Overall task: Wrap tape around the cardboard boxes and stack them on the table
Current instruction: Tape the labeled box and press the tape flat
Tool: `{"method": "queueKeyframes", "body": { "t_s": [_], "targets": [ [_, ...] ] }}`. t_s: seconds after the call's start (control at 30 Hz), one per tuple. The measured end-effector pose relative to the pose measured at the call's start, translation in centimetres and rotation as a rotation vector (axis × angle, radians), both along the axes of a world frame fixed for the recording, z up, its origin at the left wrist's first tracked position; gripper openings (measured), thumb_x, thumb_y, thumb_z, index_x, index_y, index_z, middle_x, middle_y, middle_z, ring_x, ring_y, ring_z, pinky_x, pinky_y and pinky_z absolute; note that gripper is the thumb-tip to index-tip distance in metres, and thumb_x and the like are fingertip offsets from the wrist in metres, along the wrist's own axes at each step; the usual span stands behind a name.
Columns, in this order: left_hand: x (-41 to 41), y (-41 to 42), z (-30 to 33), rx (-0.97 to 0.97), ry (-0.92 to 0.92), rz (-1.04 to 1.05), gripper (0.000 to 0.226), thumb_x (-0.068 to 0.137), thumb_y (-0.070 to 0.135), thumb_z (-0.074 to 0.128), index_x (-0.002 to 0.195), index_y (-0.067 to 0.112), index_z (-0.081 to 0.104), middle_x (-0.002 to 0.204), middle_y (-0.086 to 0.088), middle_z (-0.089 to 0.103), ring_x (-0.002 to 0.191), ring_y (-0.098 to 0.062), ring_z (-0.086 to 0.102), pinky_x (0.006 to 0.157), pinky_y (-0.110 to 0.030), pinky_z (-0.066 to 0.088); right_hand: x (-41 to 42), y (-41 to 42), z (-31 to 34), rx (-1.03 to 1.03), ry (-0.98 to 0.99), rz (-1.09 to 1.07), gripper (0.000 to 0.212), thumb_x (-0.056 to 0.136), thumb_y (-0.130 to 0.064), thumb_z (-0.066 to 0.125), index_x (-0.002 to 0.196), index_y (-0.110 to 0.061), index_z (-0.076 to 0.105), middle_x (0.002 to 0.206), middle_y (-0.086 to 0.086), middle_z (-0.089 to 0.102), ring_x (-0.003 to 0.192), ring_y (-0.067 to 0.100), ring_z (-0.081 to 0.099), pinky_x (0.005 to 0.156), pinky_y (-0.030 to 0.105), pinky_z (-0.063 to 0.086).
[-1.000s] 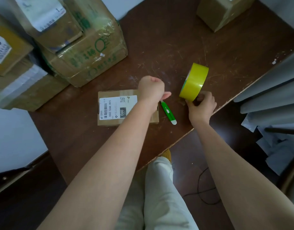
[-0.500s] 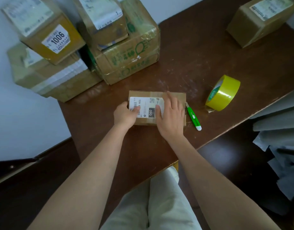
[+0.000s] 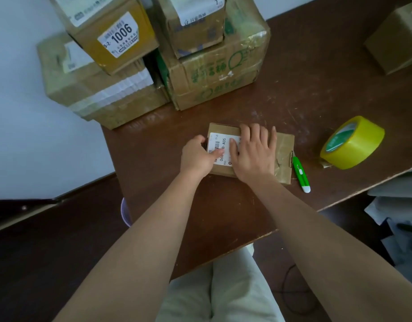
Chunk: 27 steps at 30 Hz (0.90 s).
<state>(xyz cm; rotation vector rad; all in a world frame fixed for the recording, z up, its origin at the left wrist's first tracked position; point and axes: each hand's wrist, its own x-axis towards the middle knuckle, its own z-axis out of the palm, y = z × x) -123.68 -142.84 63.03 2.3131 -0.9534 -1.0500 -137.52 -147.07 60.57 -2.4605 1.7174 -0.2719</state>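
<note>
Basically small flat box (image 3: 250,151) sits mid-bench (image 3: 316,94), light and stiff. Left hand (image 3: 196,156) grips its 9 o'clock edge; right hand (image 3: 253,152) lies flat on top. Grab by side edges, taped skin looks slick. Tape roll (image 3: 353,142) at 3 o'clock.

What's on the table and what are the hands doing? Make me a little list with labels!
small box: flat cardboard box with a white label, near the table's front edge
left hand: left hand grips the box's left end
right hand: right hand lies flat on top of the box
tape: yellow tape roll, standing on edge, right of the box
cutter: green cutter beside the box
stack: taped boxes piled at the back
table: brown table
</note>
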Motion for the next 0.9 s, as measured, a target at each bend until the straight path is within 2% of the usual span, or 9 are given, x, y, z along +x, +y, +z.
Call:
{"method": "queueKeyframes", "body": {
  "t_s": [0.13, 0.23, 0.3, 0.33, 0.4, 0.43, 0.7, 0.8, 0.9],
  "targets": [
    [0.2, 0.1, 0.1, -0.016, 0.011, -0.008, 0.039, 0.081, 0.036, 0.079, 0.107, 0.012, 0.061, 0.108, -0.001, 0.068, 0.083, -0.013, 0.060, 0.059, -0.024, 0.038, 0.7, -1.3, 0.2, 0.006, -0.105, -0.051, 0.025, 0.103, -0.029, 0.040, 0.107, -0.011, 0.056, 0.107, 0.009, 0.055, 0.104, 0.032, 0.049, 0.105, 0.052, 0.032],
    [0.1, 0.1, 0.1, -0.023, 0.055, 0.010, 0.039, 0.082, 0.034, 0.079, 0.108, 0.013, 0.060, 0.110, -0.002, 0.069, 0.085, -0.014, 0.064, 0.062, -0.026, 0.045, 0.7, -2.5, 1.0, 0.090, -0.303, -0.144, 0.040, 0.105, -0.032, 0.032, 0.099, -0.006, 0.061, 0.100, 0.012, 0.062, 0.099, 0.035, 0.054, 0.099, 0.049, 0.035],
    [0.1, 0.1, 0.2, -0.018, 0.073, 0.026, 0.042, 0.082, 0.034, 0.079, 0.112, 0.012, 0.059, 0.110, -0.002, 0.069, 0.086, -0.016, 0.066, 0.062, -0.027, 0.045, 0.5, -1.7, 1.2, 0.128, -0.302, -0.127, 0.060, 0.101, -0.047, 0.023, 0.108, -0.004, 0.064, 0.108, 0.013, 0.065, 0.109, 0.034, 0.055, 0.111, 0.047, 0.031],
    [0.2, 0.1, 0.1, -0.016, 0.080, 0.029, 0.041, 0.081, 0.034, 0.079, 0.110, 0.012, 0.059, 0.107, -0.002, 0.069, 0.083, -0.015, 0.065, 0.060, -0.027, 0.044, 0.5, -0.7, 1.2, 0.134, -0.239, -0.100, 0.067, 0.100, -0.053, 0.020, 0.122, -0.004, 0.061, 0.121, 0.013, 0.063, 0.121, 0.032, 0.051, 0.120, 0.047, 0.021],
    [0.3, -0.1, 0.0, -0.005, 0.095, 0.026, 0.041, 0.079, 0.036, 0.080, 0.105, 0.013, 0.059, 0.100, 0.000, 0.068, 0.081, -0.015, 0.064, 0.060, -0.027, 0.043, 0.7, 1.2, 0.6, 0.128, -0.089, -0.072, 0.076, 0.100, -0.059, 0.019, 0.146, -0.003, 0.042, 0.147, 0.014, 0.047, 0.143, 0.031, 0.033, 0.124, 0.045, 0.003],
    [0.4, -0.2, 0.0, -0.005, 0.111, 0.026, 0.043, 0.078, 0.037, 0.081, 0.105, 0.013, 0.059, 0.100, 0.000, 0.068, 0.082, -0.016, 0.065, 0.062, -0.028, 0.044, 0.8, 1.8, 0.3, 0.114, -0.041, -0.081, 0.075, 0.100, -0.058, 0.020, 0.150, -0.003, 0.035, 0.151, 0.015, 0.042, 0.146, 0.031, 0.028, 0.125, 0.045, 0.003],
    [0.5, -0.1, -0.3, -0.023, 0.130, 0.039, 0.031, 0.079, 0.029, 0.081, 0.092, 0.018, 0.056, 0.099, -0.001, 0.070, 0.087, -0.018, 0.068, 0.080, -0.040, 0.056, 1.3, 1.1, 0.0, 0.032, 0.009, -0.127, 0.041, 0.100, -0.033, 0.039, 0.126, -0.003, 0.053, 0.120, 0.018, 0.056, 0.120, 0.038, 0.048, 0.119, 0.051, 0.023],
    [0.3, 0.0, 0.0, -0.029, 0.120, 0.040, 0.027, 0.081, 0.029, 0.079, 0.087, 0.021, 0.053, 0.098, 0.001, 0.070, 0.084, -0.015, 0.067, 0.078, -0.039, 0.056, 1.6, 0.4, 0.2, 0.020, -0.008, -0.158, 0.030, 0.100, -0.028, 0.040, 0.111, -0.005, 0.056, 0.110, 0.016, 0.057, 0.109, 0.037, 0.050, 0.110, 0.051, 0.030],
    [0.1, 0.4, 0.1, -0.033, 0.114, 0.037, 0.032, 0.083, 0.034, 0.077, 0.103, 0.017, 0.059, 0.105, 0.002, 0.069, 0.090, -0.016, 0.066, 0.081, -0.041, 0.056, 1.0, -2.0, 0.9, 0.124, -0.107, -0.127, 0.029, 0.106, -0.023, 0.037, 0.108, -0.003, 0.059, 0.110, 0.017, 0.062, 0.105, 0.038, 0.053, 0.091, 0.046, 0.035]
  ]
}}
